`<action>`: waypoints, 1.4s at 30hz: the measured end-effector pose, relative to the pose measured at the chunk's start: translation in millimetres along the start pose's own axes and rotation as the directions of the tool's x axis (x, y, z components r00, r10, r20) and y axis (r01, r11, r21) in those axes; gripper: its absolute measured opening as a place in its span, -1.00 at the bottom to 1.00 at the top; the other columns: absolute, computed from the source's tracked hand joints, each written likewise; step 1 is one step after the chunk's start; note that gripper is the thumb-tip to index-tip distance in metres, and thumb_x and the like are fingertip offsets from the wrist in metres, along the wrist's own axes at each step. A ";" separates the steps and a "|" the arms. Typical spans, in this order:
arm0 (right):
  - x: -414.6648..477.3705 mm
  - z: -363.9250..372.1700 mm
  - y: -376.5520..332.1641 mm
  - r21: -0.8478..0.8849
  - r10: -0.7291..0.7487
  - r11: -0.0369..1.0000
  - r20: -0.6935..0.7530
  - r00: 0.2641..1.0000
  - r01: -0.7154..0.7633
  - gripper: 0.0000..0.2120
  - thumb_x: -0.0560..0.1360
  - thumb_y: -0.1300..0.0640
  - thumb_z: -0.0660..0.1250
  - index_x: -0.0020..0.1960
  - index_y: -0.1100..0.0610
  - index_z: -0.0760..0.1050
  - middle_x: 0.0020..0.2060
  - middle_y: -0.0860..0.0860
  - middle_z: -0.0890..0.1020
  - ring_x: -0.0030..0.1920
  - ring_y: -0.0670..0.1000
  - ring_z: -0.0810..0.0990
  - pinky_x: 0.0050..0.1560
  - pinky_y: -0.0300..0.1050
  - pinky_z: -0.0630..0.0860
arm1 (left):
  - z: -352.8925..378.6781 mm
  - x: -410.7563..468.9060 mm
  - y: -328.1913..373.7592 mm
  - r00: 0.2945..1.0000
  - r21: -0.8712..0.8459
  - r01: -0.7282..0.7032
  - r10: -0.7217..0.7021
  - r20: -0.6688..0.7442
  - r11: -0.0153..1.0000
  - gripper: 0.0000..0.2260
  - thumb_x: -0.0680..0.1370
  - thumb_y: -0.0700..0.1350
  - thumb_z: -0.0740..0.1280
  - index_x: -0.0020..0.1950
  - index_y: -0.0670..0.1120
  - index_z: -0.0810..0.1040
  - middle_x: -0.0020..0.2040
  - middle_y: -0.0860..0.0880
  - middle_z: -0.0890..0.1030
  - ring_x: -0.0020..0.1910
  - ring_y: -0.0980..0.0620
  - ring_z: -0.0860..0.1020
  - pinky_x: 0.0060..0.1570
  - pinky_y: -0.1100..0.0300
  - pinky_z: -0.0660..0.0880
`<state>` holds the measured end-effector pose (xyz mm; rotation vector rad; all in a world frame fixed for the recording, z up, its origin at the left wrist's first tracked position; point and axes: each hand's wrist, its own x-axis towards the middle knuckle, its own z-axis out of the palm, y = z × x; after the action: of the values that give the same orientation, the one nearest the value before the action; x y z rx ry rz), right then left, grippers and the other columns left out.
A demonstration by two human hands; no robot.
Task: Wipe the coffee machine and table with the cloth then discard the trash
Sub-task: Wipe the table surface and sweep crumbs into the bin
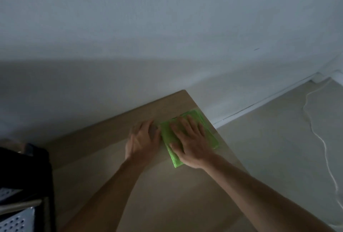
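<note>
Your right hand lies flat on the folded green cloth, palm down with the fingers spread and extended, pressing the cloth against the table rather than pinching it. The cloth sits close to the table's far right corner, its outer edge running almost along the right edge of the tabletop, and a strip of it shows below your palm toward your wrist. Your left hand rests just beside the cloth on its left, palm down on the bare wood, fingers loosely open and pointing toward the wall; its fingertips look blurred, and you cannot tell whether the hand touches the cloth's edge or merely sits against it. Both of your bare forearms reach in from the lower part of the view. The light wooden tabletop meets the pale wall along its back edge. At the lower left, the dark body of the coffee machine stands on the table, well apart from your hands, with a perforated metal grille visible on it. To the right of the table, a white cable trails across the pale floor.
</note>
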<state>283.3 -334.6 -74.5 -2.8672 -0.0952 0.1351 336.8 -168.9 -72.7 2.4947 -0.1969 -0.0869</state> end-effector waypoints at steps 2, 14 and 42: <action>1.6 12.0 5.7 -0.085 -0.015 0.996 0.083 0.996 0.022 -0.37 0.47 -0.31 -0.14 0.50 -0.13 -0.06 0.52 0.03 -0.05 0.50 0.18 -0.17 0.43 0.31 -0.14 | 0.3 -16.6 -17.7 0.993 0.220 -0.110 0.118 -0.027 0.969 -0.50 0.47 0.19 0.14 0.28 -0.06 0.50 0.23 -0.08 0.53 0.15 -0.18 0.49 0.10 -0.05 0.44; 111.4 2.6 24.2 -0.183 0.144 0.975 0.079 0.986 -0.128 -0.34 0.48 -0.37 -0.05 0.49 -0.21 -0.16 0.52 -0.05 -0.17 0.49 0.22 -0.19 0.33 0.44 -0.12 | 8.1 -39.6 -48.4 0.986 0.369 -0.158 0.167 0.010 0.916 -0.40 0.46 0.27 0.14 0.38 -0.05 0.44 0.34 -0.11 0.46 0.31 -0.20 0.41 0.30 -0.21 0.30; 108.4 6.0 16.8 -0.125 0.248 0.964 0.092 0.964 -0.236 -0.43 0.56 -0.20 -0.07 0.50 -0.13 -0.17 0.52 -0.01 -0.17 0.49 0.21 -0.19 0.36 0.40 -0.13 | -16.8 -70.6 -79.8 0.989 0.365 -0.143 0.144 0.025 0.920 -0.33 0.43 0.33 0.14 0.41 -0.05 0.40 0.43 -0.05 0.39 0.42 -0.08 0.31 0.38 -0.12 0.23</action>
<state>391.3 -340.8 -93.8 -2.9735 0.2362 0.3422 278.5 -84.3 -105.9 2.8420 -0.4294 0.0162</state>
